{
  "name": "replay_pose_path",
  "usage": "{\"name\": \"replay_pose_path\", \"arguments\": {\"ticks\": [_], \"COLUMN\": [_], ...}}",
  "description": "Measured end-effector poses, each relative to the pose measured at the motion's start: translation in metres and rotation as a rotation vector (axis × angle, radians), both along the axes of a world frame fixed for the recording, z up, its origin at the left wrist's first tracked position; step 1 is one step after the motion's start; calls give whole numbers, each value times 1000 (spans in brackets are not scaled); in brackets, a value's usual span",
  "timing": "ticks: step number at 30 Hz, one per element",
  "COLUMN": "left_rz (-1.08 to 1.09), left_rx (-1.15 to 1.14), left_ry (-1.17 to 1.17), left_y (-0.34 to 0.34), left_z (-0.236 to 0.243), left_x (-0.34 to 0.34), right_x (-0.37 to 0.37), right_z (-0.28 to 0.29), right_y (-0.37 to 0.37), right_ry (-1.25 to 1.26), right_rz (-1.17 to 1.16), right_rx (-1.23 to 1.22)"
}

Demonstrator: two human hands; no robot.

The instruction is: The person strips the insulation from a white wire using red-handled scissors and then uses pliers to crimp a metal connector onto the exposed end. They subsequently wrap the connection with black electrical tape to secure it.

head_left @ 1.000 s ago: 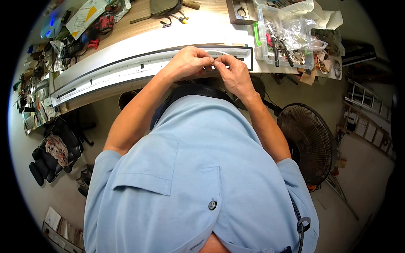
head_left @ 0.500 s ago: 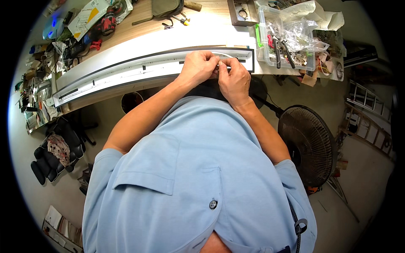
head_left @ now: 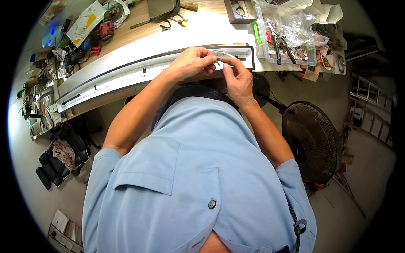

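Observation:
A long, shallow light panel with a black frame and white interior (head_left: 122, 76) lies along the bench's front edge. Over its right end, my left hand (head_left: 192, 64) pinches a thin white cable (head_left: 225, 53), which curves away toward the frame's right end. A small dark piece (head_left: 218, 62) shows at the left fingertips; its exact kind is too small to make out. Close by on the right, my right hand (head_left: 239, 82) has its index fingertip beside that piece, with thumb and index slightly apart. Short black clips (head_left: 144, 70) sit along the inside of the frame.
A clear plastic bin (head_left: 263, 36) of tools and bags stands at the right, beside an open box (head_left: 239, 12). A red drill (head_left: 106, 29) and clutter fill the left end. An olive bag (head_left: 163, 8) lies at the back. A fan (head_left: 312, 141) stands right of me.
My right thumb and index have parted from their pinch, and the hand has drawn slightly away. My left hand has shifted a little left, leaving the small dark piece visible.

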State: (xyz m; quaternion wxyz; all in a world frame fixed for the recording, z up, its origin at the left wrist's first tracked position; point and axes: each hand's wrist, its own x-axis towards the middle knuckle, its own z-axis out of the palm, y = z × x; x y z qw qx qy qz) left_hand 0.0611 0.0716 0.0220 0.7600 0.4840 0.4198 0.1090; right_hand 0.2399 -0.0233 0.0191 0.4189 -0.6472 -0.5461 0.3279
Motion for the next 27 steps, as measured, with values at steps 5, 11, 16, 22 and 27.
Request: {"name": "replay_pose_path", "arguments": {"ticks": [5, 11, 16, 22, 27], "left_rz": [-75, -51, -74, -176, -289], "left_rx": [92, 116, -23, 119, 496], "left_ry": [-29, -48, -23, 168, 395], "left_y": [-1, -4, -4, 2, 2], "left_z": [2, 2, 5, 17, 29], "left_x": [-9, -11, -13, -7, 5], "right_x": [0, 8, 18, 14, 13], "right_z": [5, 3, -14, -5, -9], "right_y": [9, 10, 14, 23, 18], "right_ry": [216, 327, 251, -264, -418], "right_rz": [72, 162, 261, 406, 399], "right_rx": [-208, -351, -297, 159, 262]}}
